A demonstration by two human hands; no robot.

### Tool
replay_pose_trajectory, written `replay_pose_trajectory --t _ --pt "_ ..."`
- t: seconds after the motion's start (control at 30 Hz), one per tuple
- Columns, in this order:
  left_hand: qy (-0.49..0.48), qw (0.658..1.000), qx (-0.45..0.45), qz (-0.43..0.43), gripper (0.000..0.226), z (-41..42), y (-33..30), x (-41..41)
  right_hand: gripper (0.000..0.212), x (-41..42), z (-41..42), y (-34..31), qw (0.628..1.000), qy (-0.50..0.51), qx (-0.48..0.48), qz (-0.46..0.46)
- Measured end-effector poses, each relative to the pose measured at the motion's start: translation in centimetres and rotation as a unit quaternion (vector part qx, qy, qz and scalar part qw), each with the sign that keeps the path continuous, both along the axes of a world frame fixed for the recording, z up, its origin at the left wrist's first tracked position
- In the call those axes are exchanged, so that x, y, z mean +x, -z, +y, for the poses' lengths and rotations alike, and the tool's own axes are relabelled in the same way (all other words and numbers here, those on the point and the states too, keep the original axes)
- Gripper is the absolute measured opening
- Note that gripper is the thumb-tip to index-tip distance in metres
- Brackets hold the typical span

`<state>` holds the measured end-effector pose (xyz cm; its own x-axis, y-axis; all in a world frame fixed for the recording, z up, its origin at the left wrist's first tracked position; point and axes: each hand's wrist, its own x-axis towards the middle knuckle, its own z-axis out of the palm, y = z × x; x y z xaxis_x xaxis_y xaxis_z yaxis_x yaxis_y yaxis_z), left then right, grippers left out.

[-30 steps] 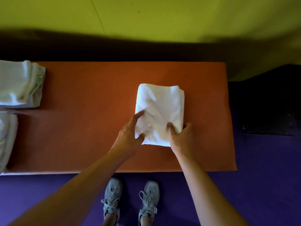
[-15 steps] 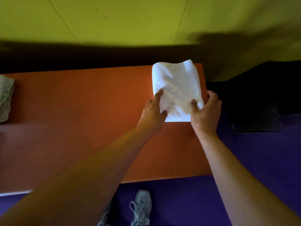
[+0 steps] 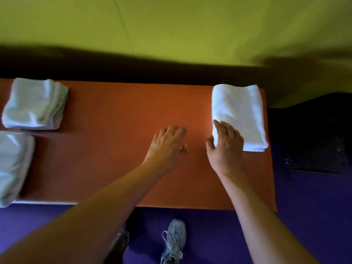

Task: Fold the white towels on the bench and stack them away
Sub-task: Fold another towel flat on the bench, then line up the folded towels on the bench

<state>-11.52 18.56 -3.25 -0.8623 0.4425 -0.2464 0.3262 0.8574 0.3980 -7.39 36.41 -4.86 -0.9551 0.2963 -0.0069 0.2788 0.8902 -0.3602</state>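
As one folded towel (image 3: 238, 113) lies flat at the far right corner of the bench (image 3: 123, 111) | right hand (image 3: 225, 145) open, palm on its near-left edge | left hand (image 3: 167, 145) open, empty, over mid-bench | two towels (image 3: 35, 103) (image 3: 13, 166) at left end await, folding state unclear | no containers visible.

Just one camera, head-mounted, looking steeply down over the orange bench (image 3: 118, 149) from the standing side, facing the yellow-green wall (image 3: 190, 25). Fairly close, wide-angle, edges look kinda smeared. No second view to overlap.
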Motion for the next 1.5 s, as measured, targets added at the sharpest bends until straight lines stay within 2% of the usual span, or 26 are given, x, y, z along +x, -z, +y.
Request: replay_pose_trajectory --t 0.37,0.5,0.6,0.7,0.8,0.93,1.1,1.27,1.5 --pt "-0.149 0.987 -0.059 0.017 0.048 -26.0 -3.1 -1.1 0.043 -4.5 -24.9 -0.7 0.98 -0.069 -0.181 -0.038" --pt "-0.244 0.966 -0.078 0.037 0.043 -36.0 -3.4 -0.6 0.041 -5.4 -33.4 -0.7 0.963 -0.081 -0.239 -0.092" --pt "-0.324 0.94 -0.093 0.044 0.053 -42.5 -2.5 0.5 0.041 -5.1 -39.0 -1.0 0.941 -0.091 -0.297 -0.136" --pt "-0.419 0.903 -0.091 -0.034 0.07 -48.0 -0.6 1.5 0.042 -4.5 -43.3 -0.7 0.919 -0.116 -0.316 -0.204" --pt "-0.509 0.847 -0.031 -0.152 0.086 -51.7 1.4 2.1 0.045 -3.8 -46.2 -0.1 0.903 -0.124 -0.322 -0.258" --pt "-0.512 0.835 0.012 -0.202 0.084 -52.8 2.9 2.7 0.047 -3.6 -47.6 0.8 0.889 -0.103 -0.338 -0.292" --pt "-0.49 0.828 0.102 -0.253 0.086 -49.7 3.1 4.7 0.049 -3.8 -47.5 1.2 0.854 -0.047 -0.393 -0.337" --pt "-0.507 0.818 0.134 -0.238 0.078 -44.4 3.1 6.2 0.059 -3.0 -44.9 1.5 0.864 -0.005 -0.369 -0.341" --pt "-0.45 0.837 0.165 -0.263 0.063 -34.0 3.1 5.4 0.044 -1.5 -34.4 1.7 0.87 0.075 -0.381 -0.303"
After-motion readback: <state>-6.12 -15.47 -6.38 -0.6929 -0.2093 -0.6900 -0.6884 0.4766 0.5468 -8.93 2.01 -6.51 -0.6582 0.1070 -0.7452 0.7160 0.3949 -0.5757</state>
